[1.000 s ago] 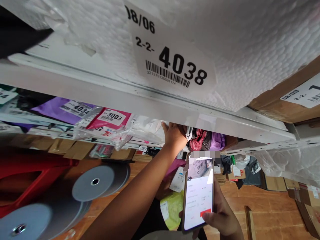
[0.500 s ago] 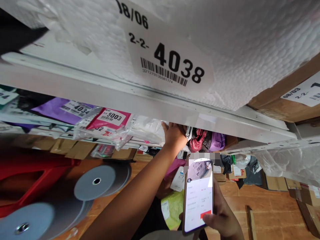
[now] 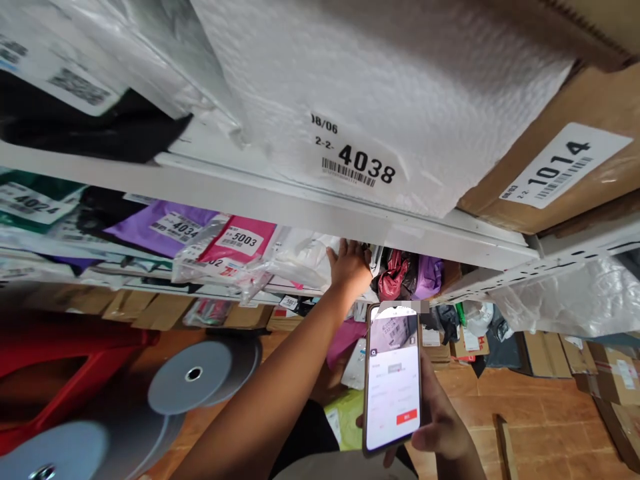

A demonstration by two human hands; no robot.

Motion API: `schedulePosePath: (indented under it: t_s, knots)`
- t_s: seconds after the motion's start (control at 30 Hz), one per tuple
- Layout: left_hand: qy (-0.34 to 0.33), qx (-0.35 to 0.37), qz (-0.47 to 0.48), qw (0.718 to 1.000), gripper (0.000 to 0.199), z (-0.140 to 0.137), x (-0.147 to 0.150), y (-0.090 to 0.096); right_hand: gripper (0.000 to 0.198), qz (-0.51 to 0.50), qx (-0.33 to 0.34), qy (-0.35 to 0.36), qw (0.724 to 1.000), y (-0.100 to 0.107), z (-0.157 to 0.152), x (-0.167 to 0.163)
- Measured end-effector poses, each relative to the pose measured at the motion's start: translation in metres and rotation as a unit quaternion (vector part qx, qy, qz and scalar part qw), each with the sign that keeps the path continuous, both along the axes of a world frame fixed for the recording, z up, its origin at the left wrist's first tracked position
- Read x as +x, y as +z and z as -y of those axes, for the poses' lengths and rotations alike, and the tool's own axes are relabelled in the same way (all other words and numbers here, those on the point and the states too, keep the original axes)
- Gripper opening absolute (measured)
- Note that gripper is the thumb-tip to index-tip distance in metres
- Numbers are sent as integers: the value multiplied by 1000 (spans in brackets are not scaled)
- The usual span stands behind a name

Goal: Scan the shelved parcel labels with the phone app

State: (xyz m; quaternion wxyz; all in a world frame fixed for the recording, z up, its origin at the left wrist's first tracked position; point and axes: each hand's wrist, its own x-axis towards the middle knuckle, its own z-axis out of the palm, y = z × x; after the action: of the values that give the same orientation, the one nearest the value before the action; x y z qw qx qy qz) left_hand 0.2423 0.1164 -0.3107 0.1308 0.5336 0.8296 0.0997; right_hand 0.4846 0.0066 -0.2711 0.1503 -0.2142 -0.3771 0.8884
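Note:
My left hand [image 3: 351, 272] reaches into the lower shelf, its fingers spread against a white plastic parcel [image 3: 313, 257]; the fingertips are partly hidden among the packages. Just right of it lie a crumpled dark red bag [image 3: 393, 275] and a purple bag [image 3: 429, 277]. Below, my right hand [image 3: 440, 423] is closed around a smartphone [image 3: 393, 380], held upright with its screen towards me. The screen shows a picture of a label at the top and a red button near the bottom. My right thumb rests by the phone's lower right edge.
Above sits a white padded parcel [image 3: 370, 87] marked 4038, beside a carton [image 3: 565, 167] marked 1014. A pink parcel [image 3: 237, 239] labelled 5003 lies left on the lower shelf. Grey discs [image 3: 173, 380] and a red frame [image 3: 60, 380] stand at lower left. Cartons [image 3: 545, 355] line the floor.
The view has drawn back, showing more of the upper shelf. My right thumb has come off the red button, the phone has shifted slightly left, and its screen has changed. My left hand stays on the parcels.

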Motion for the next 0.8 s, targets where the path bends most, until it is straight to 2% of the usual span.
schedulePosePath:
  t_s: [0.13,0.2,0.33,0.4,0.47,0.67,0.73,0.8]
  knots:
    - [-55,-13,-22,998,57,9,-3,7,138,-6,6,-33,999,-2,6,6]
    - [-54,-13,-1,998,55,11,-11,10,131,-17,4,-57,998,-5,8,10]
    - [66,-26,70,995,42,5,-42,17,126,-17,3,-104,994,-6,10,15]
    - [117,-30,62,991,38,2,-56,20,128,-2,2,-103,995,-3,10,17]
    - [140,-22,43,989,37,3,-61,22,130,5,5,-97,995,-1,12,19]
    - [181,-5,20,983,46,33,-31,24,134,-13,17,-132,991,-5,26,28]
    - [197,16,-13,980,48,37,-25,28,134,-5,13,-153,988,-6,29,33]
    - [153,49,-50,986,50,31,-24,35,132,7,7,-173,985,-4,31,35]
